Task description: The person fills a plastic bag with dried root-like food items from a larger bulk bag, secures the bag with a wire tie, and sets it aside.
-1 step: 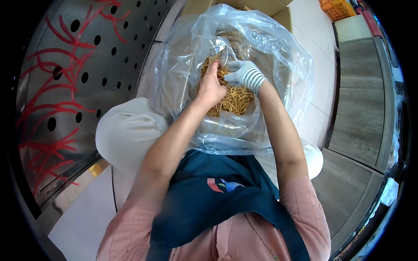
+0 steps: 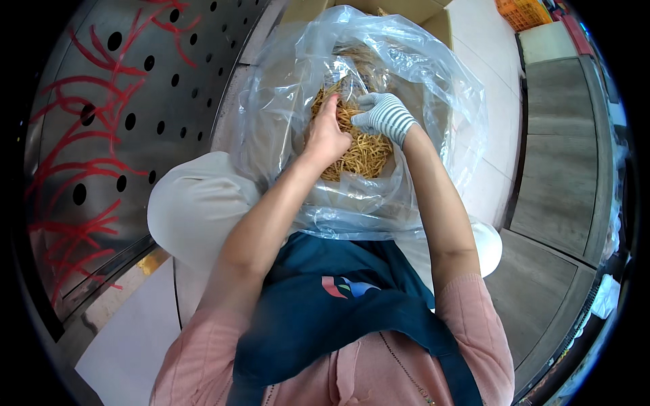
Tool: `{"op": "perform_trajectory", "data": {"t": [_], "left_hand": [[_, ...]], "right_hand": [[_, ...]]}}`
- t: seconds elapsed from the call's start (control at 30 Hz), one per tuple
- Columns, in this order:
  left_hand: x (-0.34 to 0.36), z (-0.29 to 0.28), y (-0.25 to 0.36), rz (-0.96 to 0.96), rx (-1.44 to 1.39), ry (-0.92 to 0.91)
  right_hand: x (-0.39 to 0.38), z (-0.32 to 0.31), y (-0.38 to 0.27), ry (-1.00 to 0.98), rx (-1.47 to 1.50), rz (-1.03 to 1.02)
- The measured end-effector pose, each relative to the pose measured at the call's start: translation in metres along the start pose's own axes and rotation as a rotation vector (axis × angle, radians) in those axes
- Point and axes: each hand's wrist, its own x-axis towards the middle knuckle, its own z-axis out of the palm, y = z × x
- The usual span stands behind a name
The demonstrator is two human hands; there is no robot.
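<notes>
A cardboard box (image 2: 437, 17) holds a big clear plastic bag (image 2: 447, 74), opened wide over golden, dried thin strands (image 2: 362, 155). A crinkled inner piece of clear plastic (image 2: 345, 68) lies behind them. My bare left hand (image 2: 328, 132) rests at the strands' left side, fingers stretched upward and thumb apart. Opposite it, my right hand (image 2: 384, 118), in a grey-striped glove, reaches over the strands with fingers slightly bent and apart, near the inner plastic. Whether either set of fingertips grasps any strands is too small to tell.
A perforated steel panel (image 2: 81, 155) with red curved strips stands at left, a white sheet (image 2: 128, 325) below it. Pale floor tiles (image 2: 487, 183) run beside the box. Grey wooden panels (image 2: 555, 169) are at right, with an orange crate (image 2: 521, 12) at top. My white-trousered knees flank the bag.
</notes>
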Motion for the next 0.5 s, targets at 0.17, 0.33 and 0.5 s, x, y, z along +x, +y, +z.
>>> {"op": "perform_trajectory", "data": {"t": [0.17, 0.33, 0.5], "left_hand": [[-0.002, 0.008, 0.007, 0.092, 0.063, -0.029], [-0.001, 0.011, -0.004, 0.085, 0.058, -0.016], [0.001, 0.006, -0.003, 0.061, -0.010, 0.002]], "right_hand": [[0.012, 0.023, 0.017, 0.237, -0.300, -0.174], [0.021, 0.045, 0.003, 0.188, -0.644, -0.213], [-0.001, 0.023, 0.003, 0.218, -0.446, -0.225]]}}
